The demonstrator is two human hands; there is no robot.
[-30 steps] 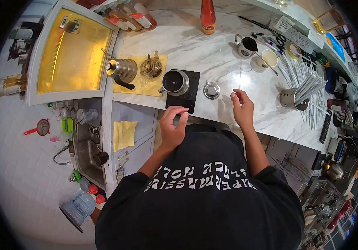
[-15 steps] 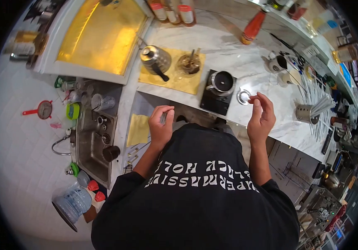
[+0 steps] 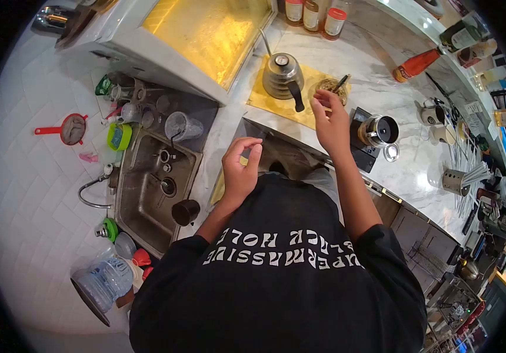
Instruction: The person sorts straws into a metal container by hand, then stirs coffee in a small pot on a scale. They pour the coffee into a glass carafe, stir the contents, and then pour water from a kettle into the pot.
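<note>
My right hand hovers over the counter's front edge with its fingers loosely bent and nothing visible in them. Just beyond its fingertips is a glass bowl with brown contents and a dark-handled utensil, partly covered by the fingers. A steel gooseneck kettle stands to the left on a yellow cloth. Right of the hand, a metal pot with a black top rests on a black scale, beside a small round metal lid. Near my body, my left hand is empty, fingers curved and thumb apart.
At left is a steel sink with a dark cup on its edge and a clear plastic cup behind. Bottles line the back. A red bottle and a straw holder stand at right.
My right hand has moved left, from beside the scale and lid to the glass bowl. The view has shifted, so the counter things appear further right. My left hand stays near my body.
</note>
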